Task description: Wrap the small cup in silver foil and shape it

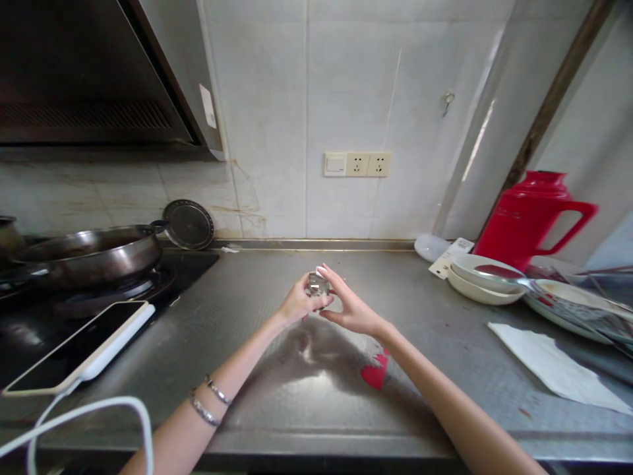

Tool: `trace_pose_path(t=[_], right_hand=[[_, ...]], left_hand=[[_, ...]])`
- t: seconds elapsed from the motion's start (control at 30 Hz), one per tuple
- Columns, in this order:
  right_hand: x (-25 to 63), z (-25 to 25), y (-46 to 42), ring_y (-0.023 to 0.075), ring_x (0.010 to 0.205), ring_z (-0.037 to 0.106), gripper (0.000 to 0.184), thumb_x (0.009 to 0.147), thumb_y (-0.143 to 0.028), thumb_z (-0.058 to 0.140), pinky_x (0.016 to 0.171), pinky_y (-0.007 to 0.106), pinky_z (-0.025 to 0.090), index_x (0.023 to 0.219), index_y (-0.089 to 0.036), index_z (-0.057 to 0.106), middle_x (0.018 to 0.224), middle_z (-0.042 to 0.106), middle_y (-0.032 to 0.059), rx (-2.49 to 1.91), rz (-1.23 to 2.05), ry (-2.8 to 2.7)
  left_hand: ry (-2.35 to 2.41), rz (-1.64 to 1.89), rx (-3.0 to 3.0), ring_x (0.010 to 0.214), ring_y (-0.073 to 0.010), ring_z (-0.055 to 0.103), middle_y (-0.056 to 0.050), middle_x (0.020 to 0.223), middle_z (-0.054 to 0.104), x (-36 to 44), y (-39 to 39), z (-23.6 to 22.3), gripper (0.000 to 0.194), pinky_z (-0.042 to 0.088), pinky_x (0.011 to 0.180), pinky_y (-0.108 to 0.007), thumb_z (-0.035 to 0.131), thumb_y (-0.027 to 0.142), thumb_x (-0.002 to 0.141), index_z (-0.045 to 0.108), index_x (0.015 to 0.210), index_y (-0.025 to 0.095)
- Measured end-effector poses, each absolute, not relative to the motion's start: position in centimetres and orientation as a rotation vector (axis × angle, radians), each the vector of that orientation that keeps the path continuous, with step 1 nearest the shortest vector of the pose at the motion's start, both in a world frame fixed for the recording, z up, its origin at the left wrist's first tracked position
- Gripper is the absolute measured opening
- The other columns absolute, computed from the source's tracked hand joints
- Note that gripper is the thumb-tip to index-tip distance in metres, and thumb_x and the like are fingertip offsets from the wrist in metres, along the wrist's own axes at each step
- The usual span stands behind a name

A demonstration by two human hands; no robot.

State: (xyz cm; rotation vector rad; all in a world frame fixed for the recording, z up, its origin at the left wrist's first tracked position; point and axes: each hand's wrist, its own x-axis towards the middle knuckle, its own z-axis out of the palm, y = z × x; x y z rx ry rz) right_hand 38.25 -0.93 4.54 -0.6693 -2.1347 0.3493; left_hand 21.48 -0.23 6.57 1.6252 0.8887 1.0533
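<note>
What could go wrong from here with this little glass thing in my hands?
The small glass container could slip from the left hand and chip on the metal countertop. The white cable appears to loop near the left forearm, so that arm might snag it and tug the phone.

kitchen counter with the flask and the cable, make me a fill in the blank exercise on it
The small clear object is held between the person's two ____.
Both bracelets are on the person's ____ arm.
The large flask is coloured ____.
The cable is coloured ____.

Missing words: hands; left; red; white
</note>
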Motion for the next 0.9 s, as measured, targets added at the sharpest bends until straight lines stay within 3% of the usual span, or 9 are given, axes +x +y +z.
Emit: trace_pose_path(t=[0.2,0.4,0.57,0.63,0.73,0.8,0.9], right_hand=[[38.2,3.6,-0.1,0.0263,0.143,0.02,0.088,0.077,-0.019,0.071,0.114,0.049,0.028,0.147,-0.03,0.021,0.153,0.027,0.0133,-0.67,0.344,-2.124],[38.2,3.1,0.3,0.0264,0.138,0.034,0.081,0.073,-0.019,0.074,0.105,0.043,0.043,0.142,-0.031,0.034,0.15,0.033,0.0118,-0.633,0.606,-1.969],[38.1,3.2,0.5,0.0263,0.126,0.049,0.08,0.066,-0.024,0.08,0.103,0.043,0.045,0.137,-0.028,0.043,0.141,0.045,0.0105,-0.642,0.787,-1.824],[38.0,3.5,0.4,0.0268,0.121,0.053,0.079,0.065,-0.026,0.08,0.101,0.043,0.047,0.136,-0.026,0.045,0.139,0.047,0.0109,-0.66,0.872,-1.734],[38.0,4.3,0.2,0.0273,0.116,0.057,0.082,0.062,-0.028,0.082,0.096,0.044,0.051,0.136,-0.024,0.046,0.135,0.053,0.0105,-0.703,0.982,-1.618],[38.0,4.9,-0.1,0.0267,0.112,0.06,0.085,0.061,-0.028,0.082,0.094,0.043,0.053,0.137,-0.023,0.045,0.128,0.059,0.0094,-0.744,1.029,-1.581],[37.8,5.6,-0.5,0.0246,0.108,0.063,0.082,0.061,-0.028,0.082,0.096,0.042,0.051,0.135,-0.023,0.046,0.121,0.064,0.0076,-0.784,1.041,-1.581]], left_hand=[[0.942,1.039,1.567,0.042,-0.0041,0.046,0.001,0.081,0.061,21.6,-0.3,6.2,0.067,0.03,0.03,-0.015,0.075,0.032,0.061,0.045,0.119,0.017],[0.94,0.99,1.489,0.046,-0.0046,0.051,-0.007,0.097,0.064,21.5,-0.1,5.7,0.083,0.031,0.03,-0.013,0.076,0.033,0.065,0.032,0.134,0.019],[0.848,0.967,1.485,0.051,-0.0082,0.056,-0.011,0.101,0.064,21.0,0.6,5.2,0.098,0.037,0.034,-0.015,0.077,0.04,0.067,0.02,0.144,0.022],[0.789,0.922,1.508,0.059,-0.013,0.061,-0.014,0.106,0.064,20.8,0.9,5.0,0.112,0.046,0.041,-0.02,0.08,0.042,0.064,0.009,0.148,0.024],[0.691,0.969,1.645,0.091,-0.0244,0.066,-0.018,0.125,0.056,20.5,1.4,4.6,0.131,0.056,0.071,-0.035,0.088,0.034,0.052,0.002,0.149,0.027],[0.681,1.066,1.778,0.112,-0.0309,0.057,-0.018,0.14,0.042,20.4,1.6,4.3,0.136,0.053,0.087,-0.041,0.091,0.028,0.045,0.003,0.149,0.031],[0.731,1.154,1.967,0.124,-0.0356,0.048,-0.019,0.149,0.028,20.4,1.7,3.8,0.137,0.046,0.096,-0.049,0.091,0.028,0.044,0.003,0.149,0.033]])
